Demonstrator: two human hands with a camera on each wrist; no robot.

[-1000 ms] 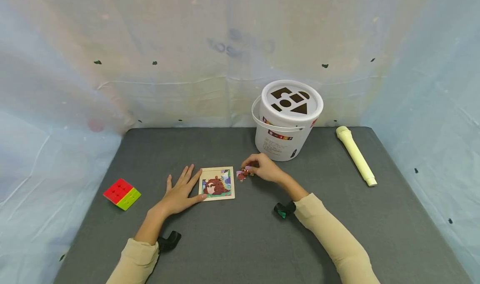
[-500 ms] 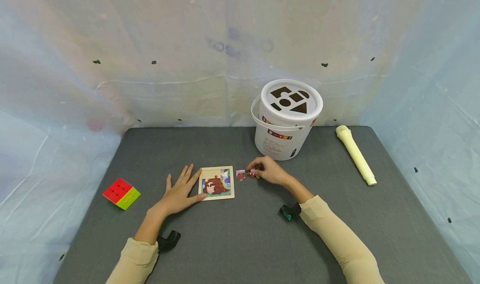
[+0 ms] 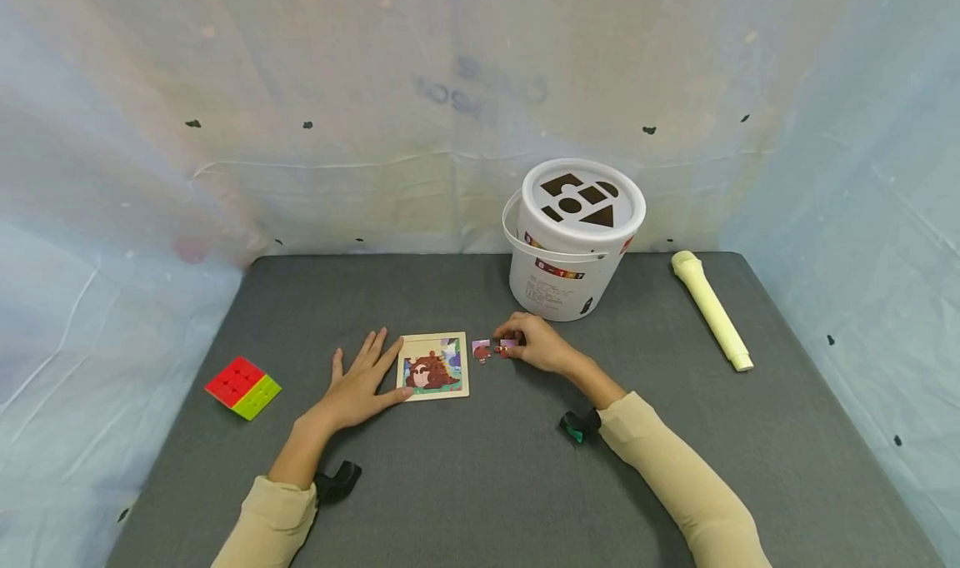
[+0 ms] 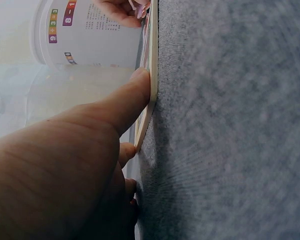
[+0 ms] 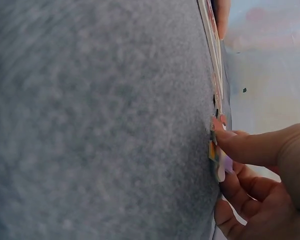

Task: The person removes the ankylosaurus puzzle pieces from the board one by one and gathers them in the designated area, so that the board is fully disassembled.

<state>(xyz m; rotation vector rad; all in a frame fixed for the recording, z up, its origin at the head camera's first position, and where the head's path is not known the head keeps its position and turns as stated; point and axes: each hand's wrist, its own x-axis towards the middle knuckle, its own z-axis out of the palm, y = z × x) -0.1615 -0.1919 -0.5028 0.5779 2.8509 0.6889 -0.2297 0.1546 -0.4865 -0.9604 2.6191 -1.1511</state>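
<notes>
A square wooden jigsaw puzzle board [image 3: 465, 372] lies mid-table, partly filled with a picture of a brown-haired figure; the upper left of its recess is bare wood. My left hand [image 3: 358, 391] rests spread at the board's left side, its thumb on the near rim in the left wrist view. To the board's right, my right hand [image 3: 543, 345] pinches a puzzle piece [image 5: 220, 157] between thumb and fingers, low over the cloth. Another pink and brown loose piece [image 3: 481, 350] lies between the board and that hand.
Behind the right hand stands a white lidded bucket [image 3: 551, 289] with shaped holes in its lid. A red and yellow-green puzzle cube [image 3: 243, 387] sits at the left. A pale yellow microphone-shaped stick [image 3: 711, 311] lies at the right. Plastic sheeting [image 3: 360, 176] surrounds the grey table [image 3: 450, 485].
My right hand has shifted slightly right with its piece, opening a gap from the other loose piece, and in the last half second it barely moves. The left hand stays in place.
</notes>
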